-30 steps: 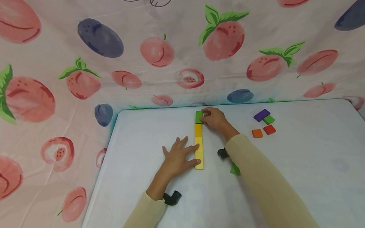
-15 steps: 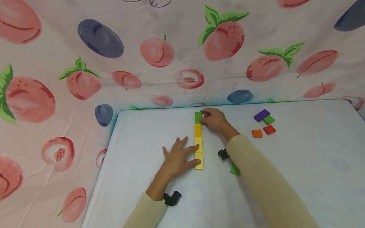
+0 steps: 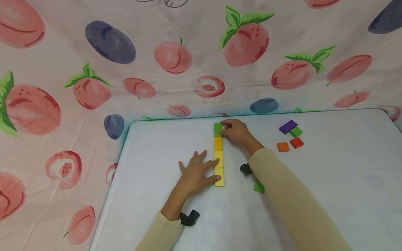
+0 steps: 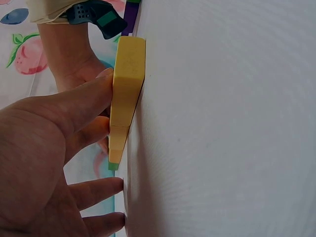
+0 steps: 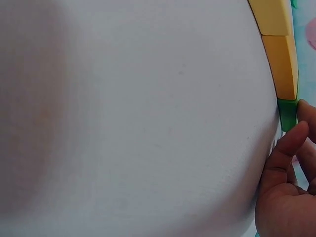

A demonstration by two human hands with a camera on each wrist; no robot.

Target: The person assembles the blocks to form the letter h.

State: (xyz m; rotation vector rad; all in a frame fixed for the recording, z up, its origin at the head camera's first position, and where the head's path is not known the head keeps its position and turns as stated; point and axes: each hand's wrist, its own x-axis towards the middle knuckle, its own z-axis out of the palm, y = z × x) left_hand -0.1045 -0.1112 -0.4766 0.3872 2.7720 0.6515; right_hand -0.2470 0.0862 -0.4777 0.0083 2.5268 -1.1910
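Observation:
A straight row of blocks runs away from me in the head view. Two pale yellow blocks (image 3: 221,170) lie nearest, then a deeper yellow block (image 3: 218,143), with a green block (image 3: 217,129) at the far end. My left hand (image 3: 193,177) is spread, its thumb and index fingertip resting on the pale yellow blocks from the left. With thumb and index finger, my right hand (image 3: 237,131) holds the green block at its right side and far corner. The right wrist view shows those fingertips against the green block (image 5: 287,114), which adjoins the deeper yellow block (image 5: 282,66).
Off to the right lie a purple block (image 3: 288,127), a second green block (image 3: 296,132), an orange block (image 3: 283,147) and a red block (image 3: 297,143). Another green piece (image 3: 258,186) is partly hidden by the right sleeve. A fruit-print cloth (image 3: 186,85) rises behind the white table (image 3: 149,157).
The green block has shifted slightly left and toward me with my right hand, now lined up with the row. My left hand has stayed still.

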